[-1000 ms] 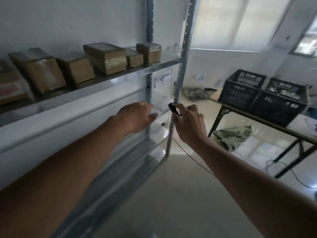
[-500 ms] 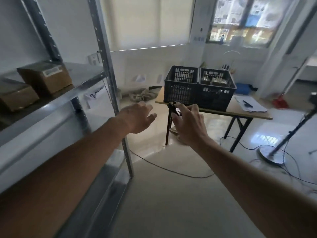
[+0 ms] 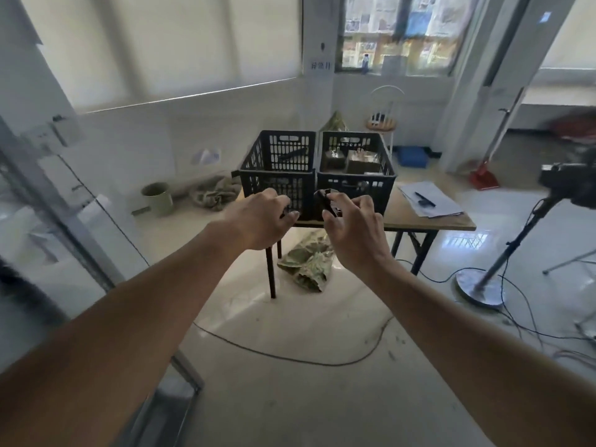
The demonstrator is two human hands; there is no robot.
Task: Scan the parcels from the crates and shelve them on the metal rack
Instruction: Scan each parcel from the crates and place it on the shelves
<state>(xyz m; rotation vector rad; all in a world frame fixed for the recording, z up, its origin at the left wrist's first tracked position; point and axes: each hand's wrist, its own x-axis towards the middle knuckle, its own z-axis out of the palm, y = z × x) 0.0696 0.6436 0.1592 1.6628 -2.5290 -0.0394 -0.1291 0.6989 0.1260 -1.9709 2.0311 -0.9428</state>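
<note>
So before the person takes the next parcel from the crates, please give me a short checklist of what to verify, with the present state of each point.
1. Parcels remain to pick: ok. Brown parcels lie in the right crate.
2. Left crate has parcels: cannot tell. Only a dark object shows through its wall.
3. Scanner ready: ok. The right hand pinches the small black scanner.
4. A hand free to lift a parcel: ok. The left hand holds nothing, its fingers loosely curled.
5. Path to the table: not ok. A cable crosses the floor and a crumpled bag lies under the table.
</note>
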